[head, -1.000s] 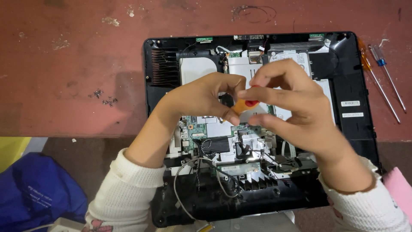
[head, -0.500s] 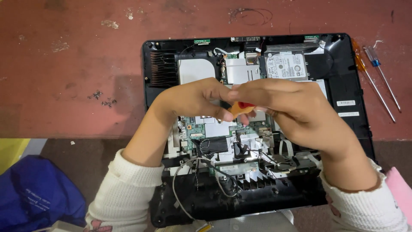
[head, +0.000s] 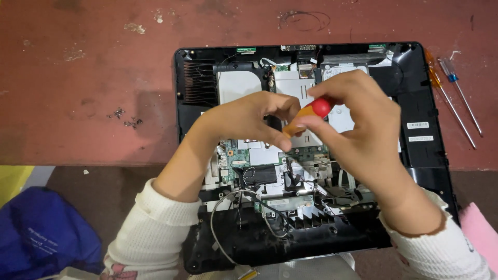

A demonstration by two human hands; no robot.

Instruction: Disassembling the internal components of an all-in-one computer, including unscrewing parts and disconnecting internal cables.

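Note:
An opened black laptop chassis lies on a red floor, its green circuit board, metal shields and loose wires exposed. My right hand grips the orange handle with a red cap of a screwdriver, held upright over the board's middle. My left hand pinches the lower part of the same handle with its fingertips. The screwdriver's tip is hidden behind my fingers.
Two more screwdrivers, one orange and one blue-handled, lie on the red floor right of the chassis. A blue bag sits at lower left beside a yellow object. A pink thing shows at lower right.
Both hands shifted slightly on the screwdriver; the right hand rose so the red cap shows at the fingertips. The chassis stayed put.

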